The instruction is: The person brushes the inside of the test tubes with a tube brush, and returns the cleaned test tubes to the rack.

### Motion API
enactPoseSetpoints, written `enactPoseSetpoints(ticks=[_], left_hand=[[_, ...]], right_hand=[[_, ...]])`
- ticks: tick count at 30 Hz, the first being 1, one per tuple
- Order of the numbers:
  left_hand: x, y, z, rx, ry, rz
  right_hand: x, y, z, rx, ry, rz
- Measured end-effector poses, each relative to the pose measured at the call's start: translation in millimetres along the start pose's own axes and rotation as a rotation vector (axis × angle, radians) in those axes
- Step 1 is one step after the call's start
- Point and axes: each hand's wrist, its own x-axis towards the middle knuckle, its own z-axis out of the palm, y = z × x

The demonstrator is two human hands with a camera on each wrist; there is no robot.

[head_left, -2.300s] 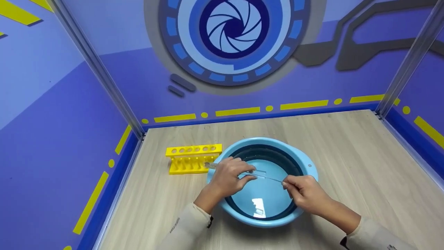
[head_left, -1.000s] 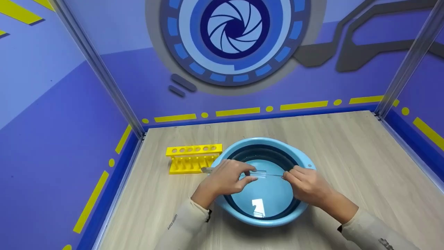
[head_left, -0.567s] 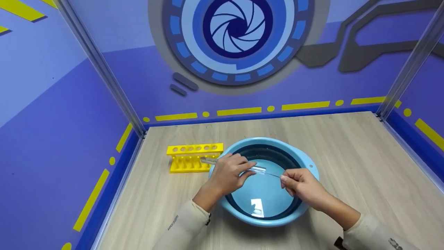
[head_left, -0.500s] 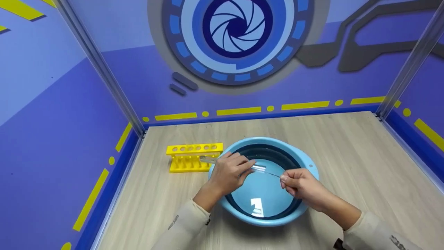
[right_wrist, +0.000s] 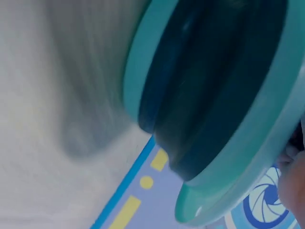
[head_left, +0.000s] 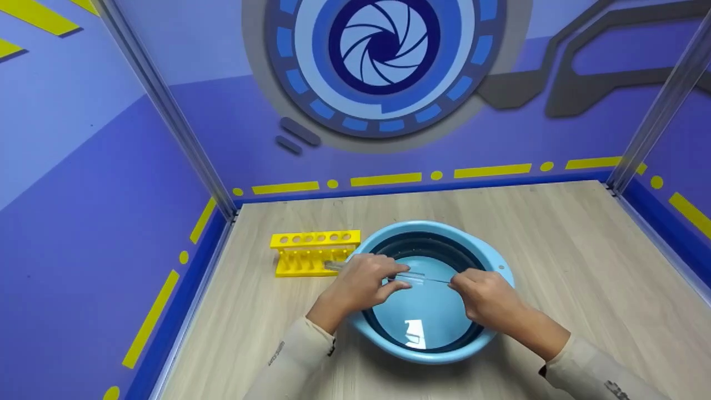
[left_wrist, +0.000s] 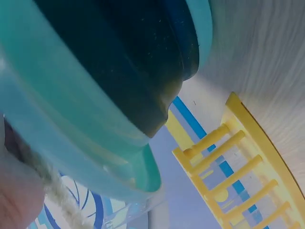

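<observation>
My left hand (head_left: 364, 281) holds a clear glass test tube (head_left: 412, 276) over the light blue basin (head_left: 427, 355). The tube's open mouth points right, and its other end sticks out past the hand toward the yellow rack. A thin wire handle of a test tube brush (head_left: 436, 280) runs out of the mouth. Its end is pinched by my right hand (head_left: 489, 297), which is over the basin's right side. Pale bristles (left_wrist: 55, 191) show blurred beside the left fingers in the left wrist view. Most of the tube is hidden behind the left hand.
A yellow test tube rack (head_left: 315, 239) stands on the wooden table (head_left: 250, 333) just left of the basin. A bright reflection shines in the basin's bottom. Printed blue and purple panels (head_left: 211, 133) wall in the back and sides.
My right hand has turned over, its knuckles now facing up, while it still pinches the wire. Both the tube and the wire lie flatter than half a second ago. The rack and basin stay put.
</observation>
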Motion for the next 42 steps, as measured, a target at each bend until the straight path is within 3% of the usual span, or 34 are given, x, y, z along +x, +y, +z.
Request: enactPoseSetpoints(ticks=[2, 4, 7, 10, 14, 17, 20, 22, 24, 26, 31, 33, 37, 42], left_hand=[[-0.9, -0.7, -2.4, -0.091, -0.078, -0.046], [-1.7, -0.9, -5.4, -0.152, -0.143, -0.086], [-1.8, -0.7, -7.8, -0.187, -0.178, -0.112], [-0.7, 1.0, -5.5, -0.133, -0.109, -0.085], [0.4, 2.9, 5.9, 0.04, 0.101, -0.014], [0.2, 2.9, 14.5, 0.137, 0.247, 0.019], [0.2, 2.0, 18.1, 0.162, 0.309, 0.03], [0.4, 1.5, 17.6, 0.159, 0.3, 0.03], [0.3, 1.0, 15.5, 0.149, 0.267, 0.031], [-0.1, 0.6, 12.9, 0.118, 0.211, 0.025], [-2.1, 2.7, 5.7, 0.01, 0.049, -0.031], [-2.5, 4.8, 2.4, -0.014, -0.003, -0.054], [-3.9, 8.3, -3.5, -0.045, -0.065, -0.072], [-6.9, 10.0, -5.9, -0.106, -0.112, -0.078]], right_hand=[[0, 5, 1, -0.089, 0.038, -0.115], [1, 7, 1, -0.145, 0.047, -0.176], [0, 5, 1, -0.088, 0.025, -0.12], [-1, 0, -1, 0.15, -0.056, 0.115], [2, -6, -9, 0.591, -0.227, 0.514], [8, -8, -16, 0.916, -0.362, 0.764], [12, -8, -20, 1.115, -0.415, 0.922], [13, -8, -20, 1.129, -0.398, 0.96], [12, -10, -18, 1.032, -0.362, 0.917], [10, -11, -15, 0.835, -0.308, 0.767], [1, -9, -3, 0.176, -0.041, 0.15], [0, -7, -1, 0.011, 0.039, -0.016], [-1, -2, 0, -0.098, 0.089, -0.169], [-3, 4, 1, -0.098, 0.152, -0.276]])
